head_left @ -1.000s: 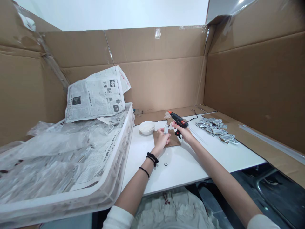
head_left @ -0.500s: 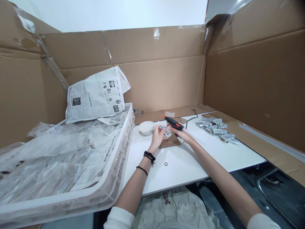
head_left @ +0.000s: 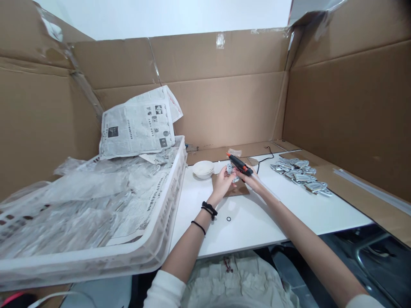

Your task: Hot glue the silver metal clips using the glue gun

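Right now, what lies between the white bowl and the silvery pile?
In the head view: left hand with a silvery piece, right hand with a glue gun, and a brown board.

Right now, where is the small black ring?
In the head view, the small black ring lies on the white tabletop, to the right of the left wrist's black bands, nearer the person than the brown board.

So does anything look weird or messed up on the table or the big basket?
A small black ring lies by itself on the white table, like something dropped. The newspaper sticks up crookedly at the far end of the basket. I see no spill.
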`<action>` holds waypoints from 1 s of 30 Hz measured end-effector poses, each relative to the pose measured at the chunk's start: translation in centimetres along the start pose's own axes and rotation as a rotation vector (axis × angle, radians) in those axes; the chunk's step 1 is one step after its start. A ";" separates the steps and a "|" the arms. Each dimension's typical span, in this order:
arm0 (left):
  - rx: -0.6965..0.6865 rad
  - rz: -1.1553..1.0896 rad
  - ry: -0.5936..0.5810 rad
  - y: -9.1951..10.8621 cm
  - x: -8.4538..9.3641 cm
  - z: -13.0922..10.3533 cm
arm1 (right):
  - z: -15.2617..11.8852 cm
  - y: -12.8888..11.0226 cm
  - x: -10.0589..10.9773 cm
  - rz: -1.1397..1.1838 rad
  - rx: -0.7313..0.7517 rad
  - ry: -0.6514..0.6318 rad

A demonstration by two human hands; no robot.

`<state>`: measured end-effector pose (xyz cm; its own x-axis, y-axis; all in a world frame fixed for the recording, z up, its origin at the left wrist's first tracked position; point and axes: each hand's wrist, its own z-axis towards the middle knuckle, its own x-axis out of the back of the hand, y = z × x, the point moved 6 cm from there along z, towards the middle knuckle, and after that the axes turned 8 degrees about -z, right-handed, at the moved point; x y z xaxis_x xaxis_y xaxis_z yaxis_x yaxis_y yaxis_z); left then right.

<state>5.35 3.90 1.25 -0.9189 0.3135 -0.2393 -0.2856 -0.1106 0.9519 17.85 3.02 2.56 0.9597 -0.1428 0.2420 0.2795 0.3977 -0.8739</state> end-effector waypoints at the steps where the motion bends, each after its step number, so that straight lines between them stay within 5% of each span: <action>1: -0.030 0.022 -0.016 0.1 -0.2 -0.1 | 0.0 0.2 0.1 -0.007 -0.008 0.000; 6: -0.130 0.101 -0.047 0.6 -0.8 -0.6 | 0.0 0.1 0.2 -0.052 -0.006 -0.028; 17: -0.049 0.124 0.013 -0.3 -0.6 -0.9 | -0.3 -1.0 -0.1 -0.114 0.120 -0.014; 25: 0.011 -0.065 0.159 -0.4 0.9 -0.3 | -0.9 0.1 0.9 -0.108 -0.167 0.139; 30: 0.067 -0.117 0.308 0.6 2.5 -0.6 | -0.9 -0.4 0.7 -0.057 -0.198 0.097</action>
<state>2.69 4.03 1.14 -0.9229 0.0198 -0.3845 -0.3849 -0.0254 0.9226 18.38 1.94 2.72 0.9327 -0.2505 0.2595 0.3126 0.2026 -0.9280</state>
